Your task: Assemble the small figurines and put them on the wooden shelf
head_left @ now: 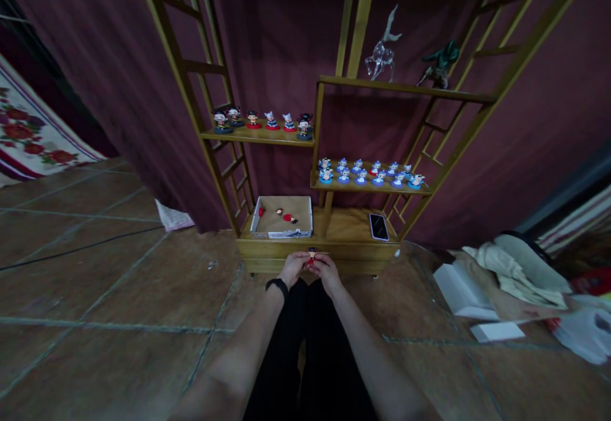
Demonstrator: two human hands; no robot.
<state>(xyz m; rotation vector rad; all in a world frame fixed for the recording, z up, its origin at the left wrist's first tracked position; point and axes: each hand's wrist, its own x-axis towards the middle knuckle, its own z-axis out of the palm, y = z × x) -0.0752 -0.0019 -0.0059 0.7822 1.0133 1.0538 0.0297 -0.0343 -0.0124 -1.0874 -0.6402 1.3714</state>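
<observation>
Both my hands meet in front of a low wooden shelf unit [334,233]. My left hand [292,267] and my right hand [325,268] are closed together on a small red-based figurine [312,256], held just above the shelf's front edge. A black band sits on my left wrist. Behind my hands, on the bottom board, stands a cardboard box [282,217] with two or three small red figurines [287,218] lying inside.
Several red-based figurines [261,121] line the left shelf and several blue-based ones [370,174] the middle right shelf. A phone [379,226] lies on the bottom board. A glass deer [382,55] and a green figure [442,61] stand on top. Boxes and cloths [506,281] lie at right.
</observation>
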